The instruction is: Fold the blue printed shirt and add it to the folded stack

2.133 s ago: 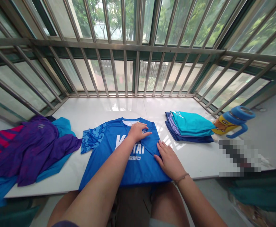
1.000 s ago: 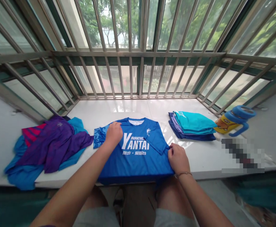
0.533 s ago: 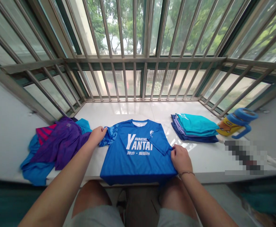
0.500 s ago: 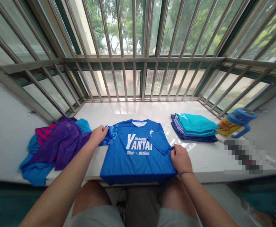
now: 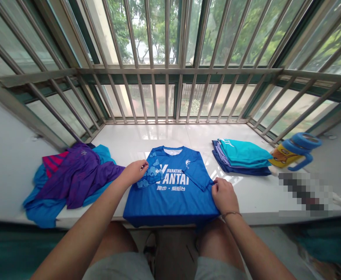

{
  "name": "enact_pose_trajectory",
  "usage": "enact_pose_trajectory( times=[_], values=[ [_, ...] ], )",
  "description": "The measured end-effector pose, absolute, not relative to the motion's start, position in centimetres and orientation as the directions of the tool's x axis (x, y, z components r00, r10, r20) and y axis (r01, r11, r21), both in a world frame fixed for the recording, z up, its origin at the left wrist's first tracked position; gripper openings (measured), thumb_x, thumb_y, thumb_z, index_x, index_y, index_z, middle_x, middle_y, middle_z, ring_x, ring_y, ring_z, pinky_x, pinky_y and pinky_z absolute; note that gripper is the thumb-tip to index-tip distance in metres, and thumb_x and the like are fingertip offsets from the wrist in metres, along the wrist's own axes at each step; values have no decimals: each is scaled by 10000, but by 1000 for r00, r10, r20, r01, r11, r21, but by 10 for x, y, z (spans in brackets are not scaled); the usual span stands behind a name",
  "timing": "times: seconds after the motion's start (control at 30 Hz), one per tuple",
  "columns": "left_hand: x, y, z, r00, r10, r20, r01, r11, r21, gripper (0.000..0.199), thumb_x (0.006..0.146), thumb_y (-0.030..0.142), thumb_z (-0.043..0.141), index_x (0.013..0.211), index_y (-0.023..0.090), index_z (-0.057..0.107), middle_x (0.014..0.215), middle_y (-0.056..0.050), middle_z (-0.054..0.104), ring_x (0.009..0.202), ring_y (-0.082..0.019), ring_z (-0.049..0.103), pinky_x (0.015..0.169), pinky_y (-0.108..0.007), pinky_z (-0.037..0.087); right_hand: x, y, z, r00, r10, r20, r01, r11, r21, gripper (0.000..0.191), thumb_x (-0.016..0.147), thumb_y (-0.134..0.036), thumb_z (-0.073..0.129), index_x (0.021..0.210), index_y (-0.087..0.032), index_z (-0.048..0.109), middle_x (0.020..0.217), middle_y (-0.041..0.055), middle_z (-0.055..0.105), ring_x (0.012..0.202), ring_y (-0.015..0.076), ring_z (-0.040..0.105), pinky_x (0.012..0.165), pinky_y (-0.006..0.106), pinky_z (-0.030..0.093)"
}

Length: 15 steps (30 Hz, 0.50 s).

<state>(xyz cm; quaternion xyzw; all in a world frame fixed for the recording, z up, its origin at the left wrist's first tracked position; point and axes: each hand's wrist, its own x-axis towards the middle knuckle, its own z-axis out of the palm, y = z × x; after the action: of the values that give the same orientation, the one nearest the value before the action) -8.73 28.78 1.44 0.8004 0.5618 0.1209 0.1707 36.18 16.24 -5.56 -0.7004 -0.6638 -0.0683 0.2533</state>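
A blue T-shirt point(image 5: 170, 202) with white lettering lies front up, its lower part bending down over the ledge's front edge. Both sleeves are folded inward over the chest; the patterned left sleeve point(image 5: 151, 175) covers part of the large "Y". At the shirt's left fold, my left hand point(image 5: 135, 172) has its fingers curled closed against the fabric. My right hand point(image 5: 224, 194) pinches the right edge beside the other folded sleeve. The fingertips of both hands are partly hidden.
A loose heap of purple and blue clothes point(image 5: 83, 175) lies at left. To the right are a stack of folded clothes point(image 5: 243, 153), a blue and yellow mug point(image 5: 294, 149) and a blurred-out dark item point(image 5: 304, 192). Metal window bars point(image 5: 167, 97) rise behind the white ledge point(image 5: 187, 134).
My left hand has moved right, and the patterned sleeve that stuck out to the left now lies folded over the shirt's chest. My right hand stays at the right edge.
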Motion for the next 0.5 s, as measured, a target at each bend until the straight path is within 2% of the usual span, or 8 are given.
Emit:
enact_pose_trajectory(
  times=[0.1,0.2,0.27,0.33,0.4,0.5],
  values=[
    [-97,288,-2,397,918,-17,875,-373,308,262,1025,306,555,1136,271,789,1215,-102,782,1181,-282,734,1054,-373,547,362,162,-55,116,897,426,960,8,-278,156,964,-172,506,987,-229,649,1004,112,730,969,286,648,954,419,493],
    [-101,291,-12,272,962,-18,949,-265,168,292,1043,317,559,1194,252,800,1239,-152,744,1176,-324,727,1050,-420,549,363,161,-56,115,897,427,954,20,-300,149,957,-178,517,1005,-231,648,1023,116,734,994,290,657,977,427,503],
    [-97,301,-13,206,978,-7,971,-204,122,321,1061,318,526,1208,234,798,1219,-167,739,1149,-334,729,1036,-438,556,364,161,-57,111,895,432,950,32,-310,148,956,-184,524,1022,-227,650,1047,124,740,1019,295,663,999,434,508],
    [-87,318,-11,223,974,37,963,-226,144,365,1072,268,475,1273,231,777,1277,-163,737,1191,-318,717,1067,-429,550,365,161,-58,108,894,435,949,37,-312,148,961,-192,526,1036,-224,650,1066,132,744,1033,301,669,1012,444,511],
    [-73,339,-8,318,944,89,925,-330,191,429,1057,199,451,1374,251,734,1409,-134,716,1292,-284,682,1140,-404,520,365,162,-58,105,895,433,948,42,-317,151,965,-194,522,1046,-220,647,1075,135,744,1039,303,674,1013,450,515],
    [-57,371,-4,466,883,54,862,-467,198,424,1017,200,525,1362,311,745,1503,-66,697,1389,-255,631,1206,-376,477,365,161,-59,102,899,425,941,51,-334,145,971,-197,526,1054,-221,643,1078,129,743,1040,298,681,1010,447,521]
  ],
)
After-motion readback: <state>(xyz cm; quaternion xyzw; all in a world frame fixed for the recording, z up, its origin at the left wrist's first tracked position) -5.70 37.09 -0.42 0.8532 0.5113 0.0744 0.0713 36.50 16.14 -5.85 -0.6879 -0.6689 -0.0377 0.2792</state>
